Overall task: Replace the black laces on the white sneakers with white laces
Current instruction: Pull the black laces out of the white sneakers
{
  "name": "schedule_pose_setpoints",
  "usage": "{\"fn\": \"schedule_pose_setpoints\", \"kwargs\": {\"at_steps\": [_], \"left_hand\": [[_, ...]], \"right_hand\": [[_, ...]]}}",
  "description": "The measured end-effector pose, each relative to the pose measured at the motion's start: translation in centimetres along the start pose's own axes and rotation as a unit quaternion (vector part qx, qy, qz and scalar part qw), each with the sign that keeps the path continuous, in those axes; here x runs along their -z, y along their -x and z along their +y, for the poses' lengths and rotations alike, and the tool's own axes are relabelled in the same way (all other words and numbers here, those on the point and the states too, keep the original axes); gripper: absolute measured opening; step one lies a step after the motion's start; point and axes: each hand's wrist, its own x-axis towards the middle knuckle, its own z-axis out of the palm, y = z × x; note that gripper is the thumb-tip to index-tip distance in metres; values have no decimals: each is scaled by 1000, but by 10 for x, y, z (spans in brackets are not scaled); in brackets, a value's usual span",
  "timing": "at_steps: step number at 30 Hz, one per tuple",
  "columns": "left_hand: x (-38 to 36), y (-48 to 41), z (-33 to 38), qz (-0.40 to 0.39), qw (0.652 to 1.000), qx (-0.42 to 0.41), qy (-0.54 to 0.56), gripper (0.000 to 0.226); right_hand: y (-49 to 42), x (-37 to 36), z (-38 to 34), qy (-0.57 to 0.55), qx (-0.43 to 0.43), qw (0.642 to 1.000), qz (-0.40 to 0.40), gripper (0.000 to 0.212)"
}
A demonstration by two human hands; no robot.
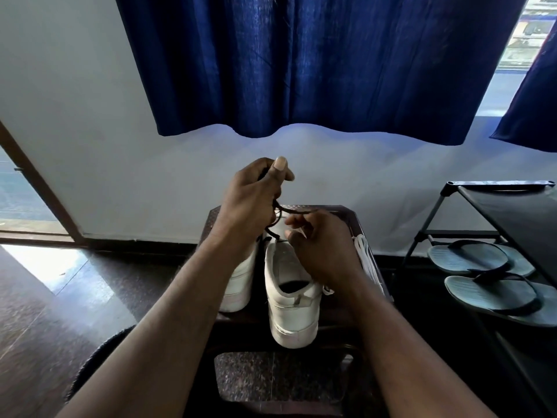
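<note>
Two white sneakers stand heel-toward-me on a dark stool (346,215): the right sneaker (291,297) in plain view, the left sneaker (239,282) partly behind my left forearm. My left hand (256,194) is raised above them and grips a black lace (289,211) between thumb and fingers. The lace runs down to the right sneaker's front. My right hand (322,245) hovers over that sneaker's tongue with fingers curled on the lace near the eyelets. White laces (366,257) lie on the stool at the right.
A black shoe rack (494,188) stands at the right with a pair of grey flip-flops (482,276) on its lower shelf. A blue curtain (316,64) hangs over the white wall behind. Dark polished floor lies to the left, with a doorway (18,194) beyond.
</note>
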Motion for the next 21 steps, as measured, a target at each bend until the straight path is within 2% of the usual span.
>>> {"fn": "schedule_pose_setpoints", "kwargs": {"at_steps": [3, 6, 11, 14, 16, 18, 21], "left_hand": [[-8, 5, -1, -11, 1000, -5, -27, 36], [-8, 7, 1, -1, 1000, -13, 10, 34], [7, 0, 5, 98, 988, -24, 115, 33], [16, -3, 3, 120, 985, -35, 122, 32], [20, -8, -3, 125, 988, -65, 66, 27], [23, -12, -11, 115, 983, -122, -75, 14], [29, -12, -24, 52, 928, -165, -331, 8]], "right_hand": [[-1, -3, -4, -77, 49, 993, -69, 22], [-2, -8, -4, -73, 94, 990, -74, 27], [-5, -11, -4, 0, 49, 997, -63, 20], [-1, -12, -6, -50, 31, 998, -24, 24], [2, -14, -8, -90, 21, 996, 11, 28], [4, -17, -9, -93, 31, 994, 51, 26], [6, -21, -7, -83, 62, 986, 127, 15]]}}
